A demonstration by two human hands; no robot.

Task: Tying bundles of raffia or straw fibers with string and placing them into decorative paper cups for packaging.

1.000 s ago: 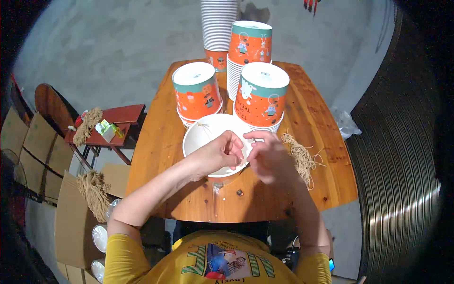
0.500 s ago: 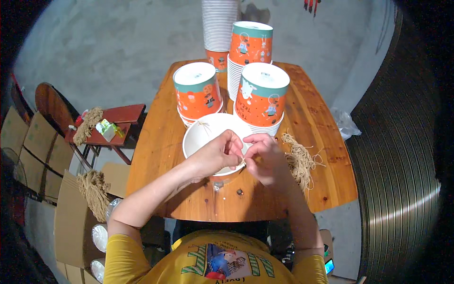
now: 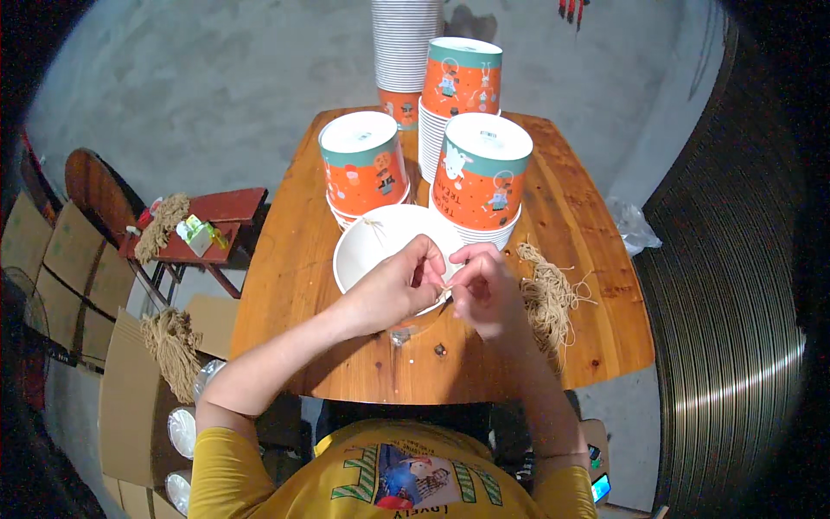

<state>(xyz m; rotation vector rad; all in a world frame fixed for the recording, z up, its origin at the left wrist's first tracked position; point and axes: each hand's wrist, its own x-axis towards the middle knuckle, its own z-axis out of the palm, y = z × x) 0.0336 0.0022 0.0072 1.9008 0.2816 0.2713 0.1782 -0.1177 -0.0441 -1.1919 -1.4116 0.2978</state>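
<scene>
Item 1: one round-cornered orange-brown wooden desk (image 3: 285, 285), our landmark for all entries.

Item 2: one white round paper bowl (image 3: 380, 246), open side up, at the desk's centre near its front. A short length of pale string lies across its far rim.

Item 3: our left hand (image 3: 393, 290), over the bowl's near rim. Its grip is pinched closed, thumb against fingertips, on a thin pale straw-coloured string (image 3: 446, 286) that is barely visible.

Item 4: our right hand (image 3: 484, 290), just beside the left one and meeting it at the fingertips. Its grip is likewise pinched closed on the same string.

Item 5: three stacks of orange-and-teal printed paper tubs, upside down on the desk behind the bowl: one at left (image 3: 363, 169), one at right (image 3: 484, 177), one further back (image 3: 461, 78).

Item 6: one tall stack of plain white paper cups (image 3: 402, 43) at the desk's far edge.

Item 7: one loose bundle of tan fibre strings (image 3: 545, 298) on the desk's right side, just beside our right hand.

Item 8: two further tan string bundles off the desk's left side, one on a small red stool (image 3: 160, 227), one on brown cardboard boxes (image 3: 173, 346).
</scene>
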